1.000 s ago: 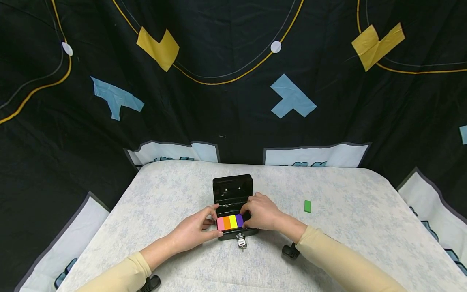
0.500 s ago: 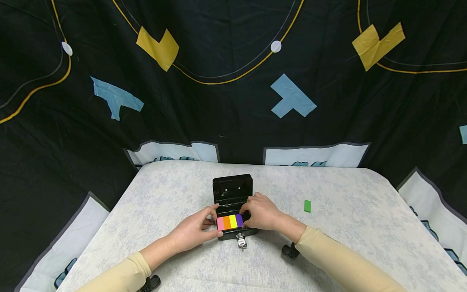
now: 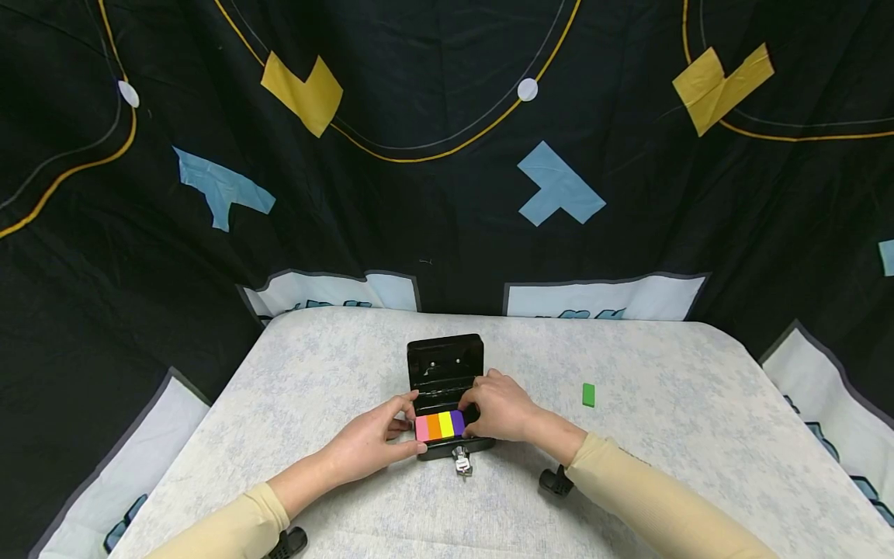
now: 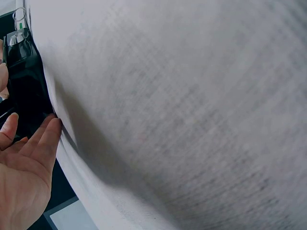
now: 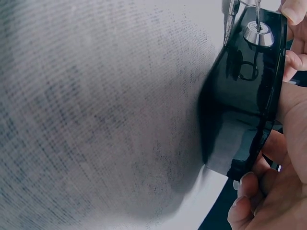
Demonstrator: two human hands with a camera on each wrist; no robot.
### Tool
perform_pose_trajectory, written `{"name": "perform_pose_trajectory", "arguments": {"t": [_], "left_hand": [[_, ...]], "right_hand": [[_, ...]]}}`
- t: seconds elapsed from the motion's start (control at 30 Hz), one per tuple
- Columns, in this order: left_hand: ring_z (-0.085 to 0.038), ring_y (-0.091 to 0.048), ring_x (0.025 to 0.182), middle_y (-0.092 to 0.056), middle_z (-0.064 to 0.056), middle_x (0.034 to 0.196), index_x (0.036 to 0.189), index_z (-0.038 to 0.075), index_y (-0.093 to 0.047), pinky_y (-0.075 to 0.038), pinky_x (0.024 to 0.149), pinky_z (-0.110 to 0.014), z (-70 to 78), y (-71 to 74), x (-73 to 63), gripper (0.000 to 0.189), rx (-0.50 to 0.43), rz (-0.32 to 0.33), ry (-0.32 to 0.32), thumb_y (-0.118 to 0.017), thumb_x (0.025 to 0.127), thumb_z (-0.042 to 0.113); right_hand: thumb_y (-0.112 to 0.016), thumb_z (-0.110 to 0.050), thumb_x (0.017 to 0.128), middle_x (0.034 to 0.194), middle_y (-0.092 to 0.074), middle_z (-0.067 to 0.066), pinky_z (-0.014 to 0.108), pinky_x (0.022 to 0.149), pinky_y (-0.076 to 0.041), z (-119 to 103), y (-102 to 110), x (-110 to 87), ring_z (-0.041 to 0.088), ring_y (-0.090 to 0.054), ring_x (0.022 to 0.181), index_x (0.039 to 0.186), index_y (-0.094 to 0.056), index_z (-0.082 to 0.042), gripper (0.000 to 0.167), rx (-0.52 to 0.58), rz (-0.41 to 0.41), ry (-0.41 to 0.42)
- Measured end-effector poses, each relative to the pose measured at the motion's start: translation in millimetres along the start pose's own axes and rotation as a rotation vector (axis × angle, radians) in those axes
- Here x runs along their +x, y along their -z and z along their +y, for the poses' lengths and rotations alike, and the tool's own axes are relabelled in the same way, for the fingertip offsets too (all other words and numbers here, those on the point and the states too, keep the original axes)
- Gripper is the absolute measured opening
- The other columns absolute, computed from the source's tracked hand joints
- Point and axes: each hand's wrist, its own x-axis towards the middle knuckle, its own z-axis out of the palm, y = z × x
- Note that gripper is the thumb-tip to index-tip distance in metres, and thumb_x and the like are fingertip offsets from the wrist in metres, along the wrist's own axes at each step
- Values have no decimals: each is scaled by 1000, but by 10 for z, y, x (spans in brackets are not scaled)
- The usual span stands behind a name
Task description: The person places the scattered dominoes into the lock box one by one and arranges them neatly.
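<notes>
A small black cash box [image 3: 445,355] stands on the table with its lid raised. Inside, a pink block [image 3: 422,428], an orange block [image 3: 434,427], a yellow block [image 3: 446,425] and a purple block [image 3: 458,421] lie side by side in a row. My left hand [image 3: 373,441] grips the box's left end, thumb at the front corner and index finger near the back. From the right, my right hand [image 3: 506,409] reaches over the rim, thumb and index finger pinching the purple block. Its other fingers [image 5: 249,184] sit by the box's outer end, hiding that part inside.
Keys [image 3: 462,463] hang from the silver lock [image 5: 259,32] on the box's front. A green block [image 3: 589,395] lies on the tablecloth [image 3: 670,466] to the right. Behind the table hangs a black curtain [image 3: 447,233].
</notes>
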Motion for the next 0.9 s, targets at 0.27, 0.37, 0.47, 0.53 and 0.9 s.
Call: {"name": "perform_pose_trajectory", "arguments": {"t": [0.27,0.37,0.47,0.53,0.9], "left_hand": [[-14,-68,112,-39,0,162,109,21,-53,-54,97,-42,-1,-5,7,44,6,-5,3,-81,87,48],[-16,-68,112,-39,-1,162,109,20,-53,-54,97,-43,-2,0,8,44,3,-3,2,-80,87,48],[-18,-69,112,-39,-3,162,108,19,-53,-54,97,-44,-3,2,6,44,-2,-1,-3,-80,88,48],[-18,-69,112,-39,-3,162,108,18,-53,-54,96,-45,-7,2,4,44,-5,2,-8,-80,88,48],[-17,-69,112,-39,-3,162,109,18,-53,-54,97,-43,-6,6,1,44,-18,-5,-8,-79,89,47]], "right_hand": [[-91,-41,75,74,-48,-9,29,66,-35,9,15,1,15,-40,77,105,-79,-20,39,33,-6,-6],[-91,-43,75,74,-48,-8,29,67,-36,14,30,2,15,-41,77,106,-79,-19,41,52,-7,-5],[-91,-43,75,74,-48,-9,29,67,-35,17,46,4,15,-41,77,107,-79,-19,42,63,-6,0],[-90,-43,75,74,-49,-9,29,67,-36,21,54,3,15,-41,76,107,-79,-19,41,73,-2,2],[-89,-39,78,79,-54,-5,31,68,-37,32,78,-7,16,-42,78,110,-78,-18,40,130,12,7]]}}
